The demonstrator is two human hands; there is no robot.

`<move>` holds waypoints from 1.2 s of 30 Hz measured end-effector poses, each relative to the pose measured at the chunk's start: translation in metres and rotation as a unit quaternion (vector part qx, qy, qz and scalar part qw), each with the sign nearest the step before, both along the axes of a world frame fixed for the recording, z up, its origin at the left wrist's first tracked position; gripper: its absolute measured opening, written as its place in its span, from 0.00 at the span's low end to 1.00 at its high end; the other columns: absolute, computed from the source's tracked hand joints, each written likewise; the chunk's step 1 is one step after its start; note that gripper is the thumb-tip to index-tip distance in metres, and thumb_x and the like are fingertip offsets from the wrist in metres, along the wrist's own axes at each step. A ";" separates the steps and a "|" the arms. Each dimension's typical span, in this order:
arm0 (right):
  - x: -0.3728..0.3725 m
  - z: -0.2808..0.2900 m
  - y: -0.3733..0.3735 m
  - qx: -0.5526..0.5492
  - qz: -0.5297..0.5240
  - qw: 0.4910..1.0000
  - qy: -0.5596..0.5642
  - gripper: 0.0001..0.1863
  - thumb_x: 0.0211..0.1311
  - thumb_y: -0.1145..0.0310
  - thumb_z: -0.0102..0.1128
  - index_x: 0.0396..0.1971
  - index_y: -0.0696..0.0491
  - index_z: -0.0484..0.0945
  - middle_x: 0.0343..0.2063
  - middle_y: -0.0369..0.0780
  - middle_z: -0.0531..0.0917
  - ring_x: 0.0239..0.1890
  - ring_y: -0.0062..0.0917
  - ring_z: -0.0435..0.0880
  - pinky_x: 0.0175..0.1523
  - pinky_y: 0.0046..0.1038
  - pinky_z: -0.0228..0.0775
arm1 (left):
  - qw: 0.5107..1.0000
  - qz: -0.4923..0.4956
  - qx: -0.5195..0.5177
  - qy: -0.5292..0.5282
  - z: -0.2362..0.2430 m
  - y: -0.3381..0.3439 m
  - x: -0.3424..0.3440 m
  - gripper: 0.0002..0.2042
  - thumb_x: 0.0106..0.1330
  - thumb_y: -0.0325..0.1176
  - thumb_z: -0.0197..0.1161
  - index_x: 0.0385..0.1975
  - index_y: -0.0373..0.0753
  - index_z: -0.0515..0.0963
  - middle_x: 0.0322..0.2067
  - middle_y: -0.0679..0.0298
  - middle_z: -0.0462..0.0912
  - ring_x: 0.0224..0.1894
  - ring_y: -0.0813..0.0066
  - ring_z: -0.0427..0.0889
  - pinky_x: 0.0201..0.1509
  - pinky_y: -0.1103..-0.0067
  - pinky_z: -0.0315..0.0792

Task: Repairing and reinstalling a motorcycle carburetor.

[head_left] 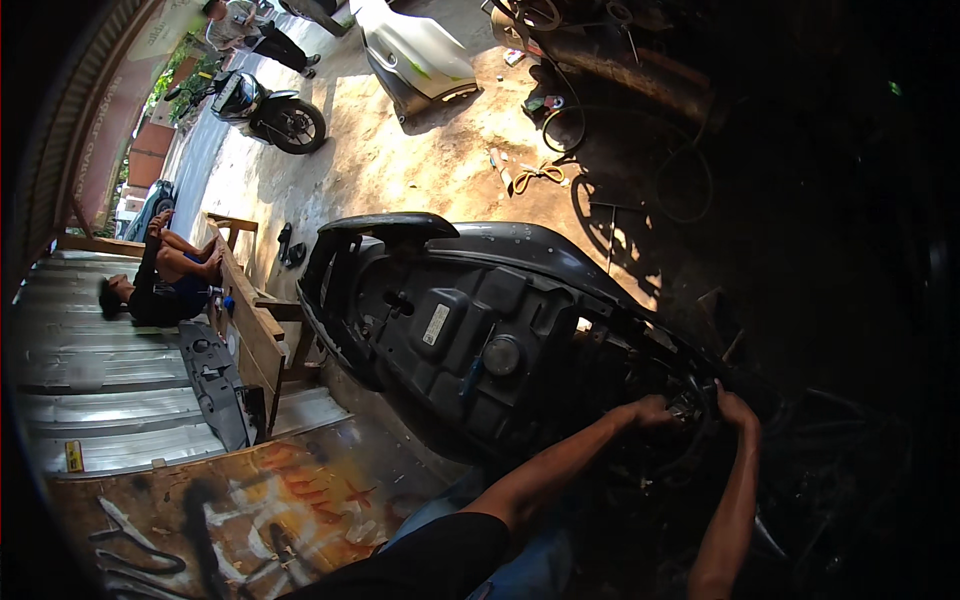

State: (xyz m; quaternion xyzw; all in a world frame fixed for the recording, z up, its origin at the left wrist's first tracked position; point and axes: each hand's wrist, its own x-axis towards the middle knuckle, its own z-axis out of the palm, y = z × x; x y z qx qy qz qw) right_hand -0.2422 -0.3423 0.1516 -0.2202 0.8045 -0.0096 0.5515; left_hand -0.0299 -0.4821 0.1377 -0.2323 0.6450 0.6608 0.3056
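Observation:
A black scooter (510,290) with its seat off lies across the middle of the view, its tank cover and round cap (502,355) exposed. My left hand (652,412) reaches into the open frame area, its fingers closed near a small metallic part (684,408). What it grips is hidden by the hand and the shadow. Just to the right, my right hand (737,410) is curled at the edge of a dark curved part, thumb side up. The fingers are partly lost in the dark, and the thing in them cannot be made out.
A wooden bench (250,320) and a grey plastic panel (215,385) are at left, near a seated person (170,285). A painted board (300,500) lies near me. Further off are a white body panel (415,55), a parked motorcycle (265,110), a standing person (255,35) and coiled hose (540,178).

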 end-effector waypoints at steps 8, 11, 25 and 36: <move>0.004 0.000 0.029 -0.006 0.002 1.000 0.006 0.32 0.82 0.51 0.26 0.69 0.57 0.67 0.61 0.57 0.76 0.66 0.50 0.72 0.71 0.39 0.61 | 0.991 0.000 -0.084 0.102 0.040 0.001 0.005 0.24 0.57 0.47 0.71 0.47 0.35 0.83 0.45 0.43 0.86 0.50 0.47 0.85 0.55 0.61 0.77; 0.025 0.001 0.070 -0.110 -0.076 0.991 0.019 0.28 0.82 0.61 0.27 0.75 0.54 0.55 0.67 0.55 0.72 0.69 0.47 0.70 0.73 0.38 0.58 | 0.992 -0.055 -0.087 0.075 0.041 0.001 0.008 0.24 0.56 0.47 0.72 0.47 0.35 0.83 0.47 0.41 0.85 0.51 0.44 0.84 0.55 0.59 0.77; 0.026 0.003 0.061 -0.020 -0.244 0.968 0.047 0.36 0.77 0.41 0.42 0.55 0.64 0.80 0.51 0.55 0.84 0.57 0.48 0.81 0.63 0.41 0.67 | 0.974 -0.019 -0.151 0.166 0.035 0.009 0.012 0.39 0.60 0.45 0.73 0.64 0.24 0.66 0.42 0.41 0.85 0.47 0.45 0.85 0.52 0.64 0.78; -0.003 0.024 0.120 -0.113 -0.415 0.894 0.123 0.38 0.69 0.33 0.52 0.32 0.61 0.84 0.27 0.41 0.81 0.36 0.29 0.79 0.51 0.34 0.68 | 0.955 -0.112 -0.169 0.218 0.044 0.010 -0.001 0.26 0.62 0.35 0.69 0.58 0.29 0.73 0.45 0.39 0.83 0.49 0.39 0.82 0.53 0.61 0.77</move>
